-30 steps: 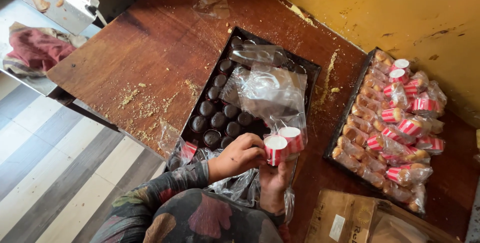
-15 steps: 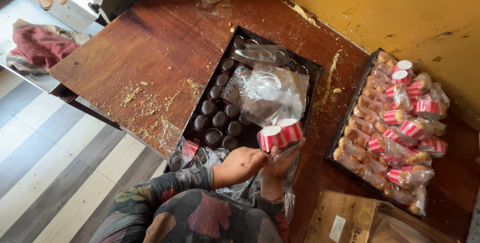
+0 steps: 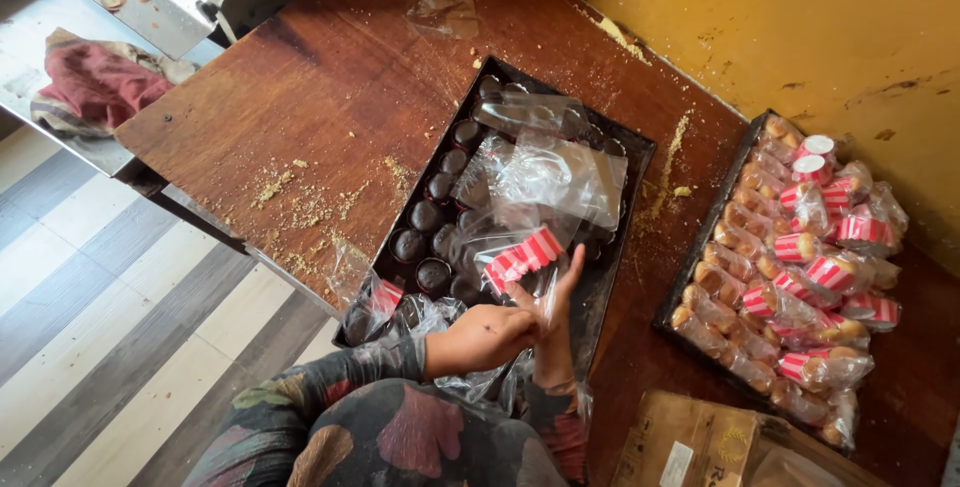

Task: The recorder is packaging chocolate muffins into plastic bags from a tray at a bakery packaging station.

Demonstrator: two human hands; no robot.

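Head view: both hands meet at the near end of the dark tray (image 3: 628,152) on the wooden surface (image 3: 330,97). The left hand (image 3: 485,337) and right hand (image 3: 555,312), fingers fairly straight, pinch red-and-white striped cupcakes (image 3: 523,258) in clear wrap. Chocolate cupcakes (image 3: 428,215) fill the tray's left; a second tray of wrapped cakes (image 3: 790,277) sits right.

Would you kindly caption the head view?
Both hands hold red-striped cupcakes in a clear bag over a dark tray.

Long sleeves (image 3: 330,412), dark grey fabric; large red-pink floral print, green leaves; hands (image 3: 485,337) bare
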